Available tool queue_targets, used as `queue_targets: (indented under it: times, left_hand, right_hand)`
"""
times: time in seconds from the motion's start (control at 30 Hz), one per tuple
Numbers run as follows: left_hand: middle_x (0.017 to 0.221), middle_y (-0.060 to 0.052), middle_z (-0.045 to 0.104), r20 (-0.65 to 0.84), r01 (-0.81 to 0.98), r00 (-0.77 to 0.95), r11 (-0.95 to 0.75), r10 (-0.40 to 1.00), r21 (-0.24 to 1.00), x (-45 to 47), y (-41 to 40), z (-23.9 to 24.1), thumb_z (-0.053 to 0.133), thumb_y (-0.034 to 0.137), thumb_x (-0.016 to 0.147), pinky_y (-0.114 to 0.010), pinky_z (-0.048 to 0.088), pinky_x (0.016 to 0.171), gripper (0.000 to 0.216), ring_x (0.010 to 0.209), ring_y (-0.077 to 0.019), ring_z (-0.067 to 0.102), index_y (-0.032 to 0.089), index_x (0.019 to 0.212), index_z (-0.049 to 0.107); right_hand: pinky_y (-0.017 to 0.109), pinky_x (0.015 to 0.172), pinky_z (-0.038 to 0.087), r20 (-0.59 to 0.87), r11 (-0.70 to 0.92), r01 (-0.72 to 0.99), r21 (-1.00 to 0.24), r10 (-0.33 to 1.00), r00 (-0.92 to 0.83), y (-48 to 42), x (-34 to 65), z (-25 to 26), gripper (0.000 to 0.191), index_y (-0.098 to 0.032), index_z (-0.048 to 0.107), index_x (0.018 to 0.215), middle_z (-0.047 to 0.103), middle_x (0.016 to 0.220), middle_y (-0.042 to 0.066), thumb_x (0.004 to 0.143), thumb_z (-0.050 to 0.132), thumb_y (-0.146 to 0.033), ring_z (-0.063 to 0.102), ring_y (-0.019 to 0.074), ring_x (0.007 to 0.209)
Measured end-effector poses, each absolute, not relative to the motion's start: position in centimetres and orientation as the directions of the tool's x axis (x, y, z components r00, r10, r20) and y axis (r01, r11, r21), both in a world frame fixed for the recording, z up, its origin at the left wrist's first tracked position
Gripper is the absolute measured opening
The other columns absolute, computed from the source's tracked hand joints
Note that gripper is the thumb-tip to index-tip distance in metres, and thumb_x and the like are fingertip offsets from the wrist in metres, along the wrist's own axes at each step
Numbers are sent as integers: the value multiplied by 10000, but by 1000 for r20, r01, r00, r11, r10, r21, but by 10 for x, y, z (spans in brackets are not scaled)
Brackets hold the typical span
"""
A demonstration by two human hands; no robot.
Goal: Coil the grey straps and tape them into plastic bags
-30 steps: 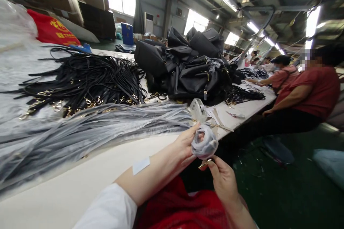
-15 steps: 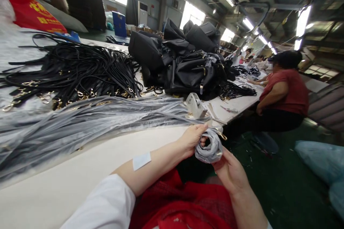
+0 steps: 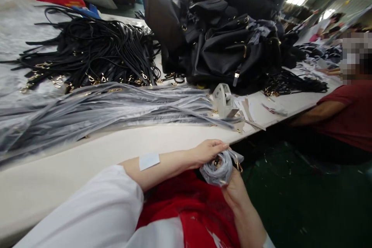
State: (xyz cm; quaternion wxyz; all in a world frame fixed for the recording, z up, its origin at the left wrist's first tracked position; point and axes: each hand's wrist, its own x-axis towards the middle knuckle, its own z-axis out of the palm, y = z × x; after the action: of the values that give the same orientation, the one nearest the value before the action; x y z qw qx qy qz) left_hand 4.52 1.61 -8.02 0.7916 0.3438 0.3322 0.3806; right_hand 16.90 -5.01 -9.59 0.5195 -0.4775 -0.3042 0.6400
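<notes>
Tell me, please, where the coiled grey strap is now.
In the head view, the coiled grey strap is low, just right of centre, held between the left hand and right hand.

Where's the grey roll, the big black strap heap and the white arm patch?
Grey roll (image 3: 214, 174): head view, lower coil.
Black strap heap (image 3: 100, 48): head view, its middle.
White arm patch (image 3: 149, 161): head view, its middle.

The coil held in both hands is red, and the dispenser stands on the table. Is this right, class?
Not quite: the head view shows the coil is grey, not red. The left hand and right hand do hold it, and the dispenser stands on the table.
</notes>
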Motion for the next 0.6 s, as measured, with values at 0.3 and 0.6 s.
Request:
queue_targets:
  times: [0.3, 0.6]
  left_hand:
    - [662, -18, 656, -315, -322, 499, 510, 807, 797, 59, 4, -111, 768, 633, 630, -235, 393, 605, 552, 591, -115, 532, 111, 798, 701]
    - [507, 65, 506, -322, -248, 430, 453, 844, 856, 53, 14, -107, 674, 677, 707, -213, 261, 450, 570, 420, -74, 367, 139, 895, 670]
  right_hand:
    - [438, 939, 539, -428, -421, -341, -840, 902, -58, -81, 181, -108, 435, -232, 727, 1086, 758, 1091, 87, 692, 844, -373, 670, 280, 1060]
    - [435, 1004, 497, -324, -278, -331, -902, 941, 93, -83, 177, -128, 514, -227, 689, 1129, 722, 1202, 91, 655, 864, -321, 660, 270, 1104]
